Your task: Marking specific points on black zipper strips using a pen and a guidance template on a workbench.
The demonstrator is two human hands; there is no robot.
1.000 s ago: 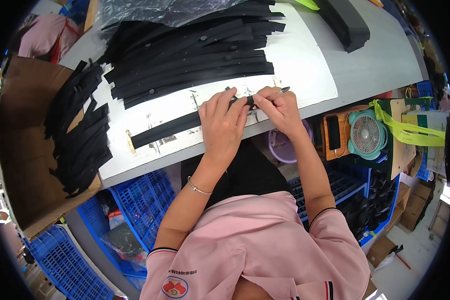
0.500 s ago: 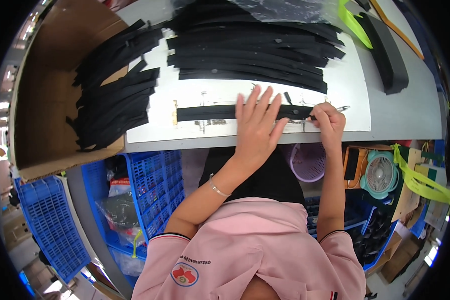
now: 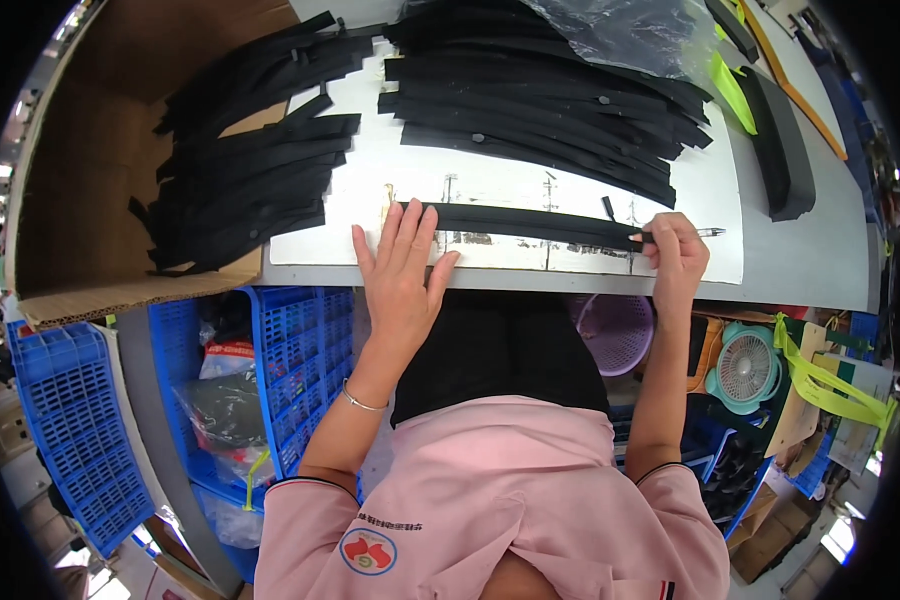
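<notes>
Bare left hand (image 3: 400, 275) flat, bare right hand (image 3: 678, 258) in a pinch.
The left hand lies palm down, its long fingers slightly spread and pointing away from the body, thumb angled inward; the bare left forearm (image 3: 355, 405) slants inward. The right hand's fingers curl toward the thumb, above a nearly straight bare right forearm (image 3: 662, 380).

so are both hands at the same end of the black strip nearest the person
No, the left hand is at the left end of the black strip and the right hand at its right end.
</notes>
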